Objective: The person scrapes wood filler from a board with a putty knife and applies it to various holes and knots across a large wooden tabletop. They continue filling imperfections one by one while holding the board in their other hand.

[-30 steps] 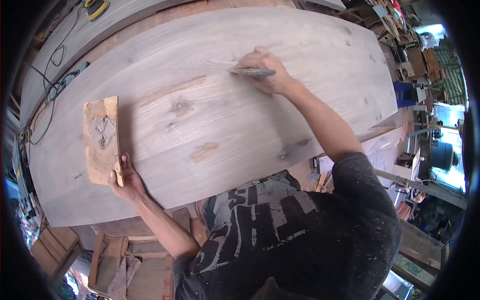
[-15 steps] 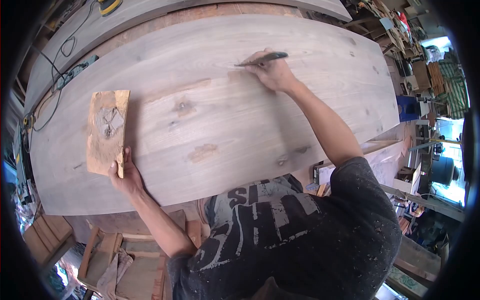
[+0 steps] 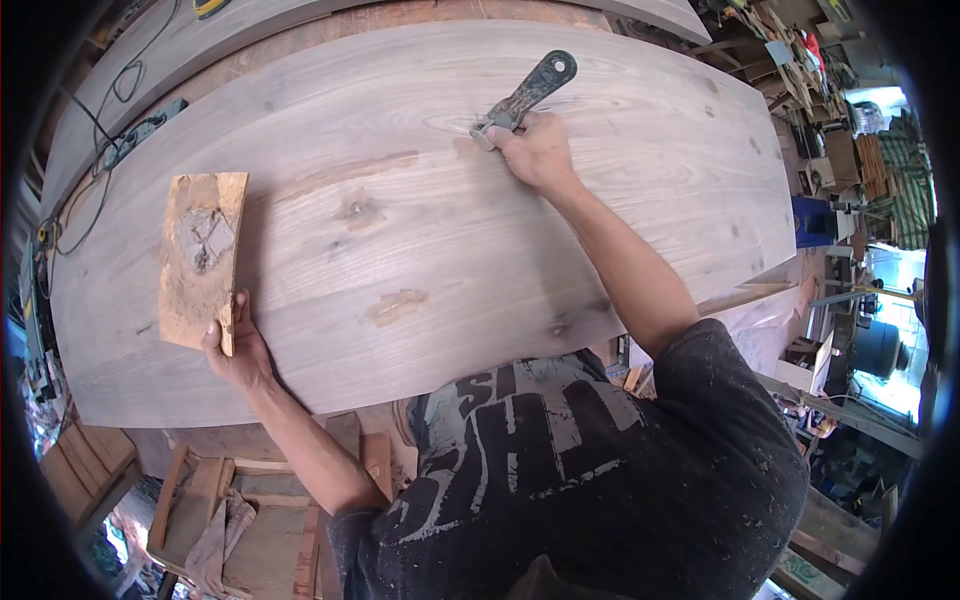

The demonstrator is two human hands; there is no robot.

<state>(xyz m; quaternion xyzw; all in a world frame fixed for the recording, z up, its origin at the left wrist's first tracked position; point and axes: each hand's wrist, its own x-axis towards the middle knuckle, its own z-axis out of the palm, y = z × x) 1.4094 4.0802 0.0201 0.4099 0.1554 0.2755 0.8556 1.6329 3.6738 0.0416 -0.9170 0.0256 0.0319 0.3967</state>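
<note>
Gripping filler board and putty knife over a pale wooden slab

Wearing a black T-shirt with cracked grey lettering (image 3: 540,440), bent over the near edge of a broad, pale grey-brown wooden slab (image 3: 480,260). Pinching the lower right edge of a rectangular tan wooden board (image 3: 190,312) with the left hand (image 3: 240,352), partly closed, thumb on the face, fingers at the edge. Holding it raised above the left part of the slab, with a rough grey-brown smear (image 3: 206,240) on its upper half. To the right, on the slab, showing a light brown patch (image 3: 397,307), then farther off a dark knot (image 3: 357,210) ringed in brown, then a long brown streak (image 3: 345,176).

Beyond these, clasping a black-handled putty knife (image 3: 537,88) by its blade end with the right hand (image 3: 538,152), closed, thumb pressed on the metal. Pointing the handle away toward the far edge, blade just beside a small tan patch (image 3: 466,148). Impossible to tell touching from hovering.

Past the far edge, visible at upper left: a green-grey power strip (image 3: 148,128), a looping black cord (image 3: 121,88) and a second greyish wooden slab (image 3: 240,38).
</note>
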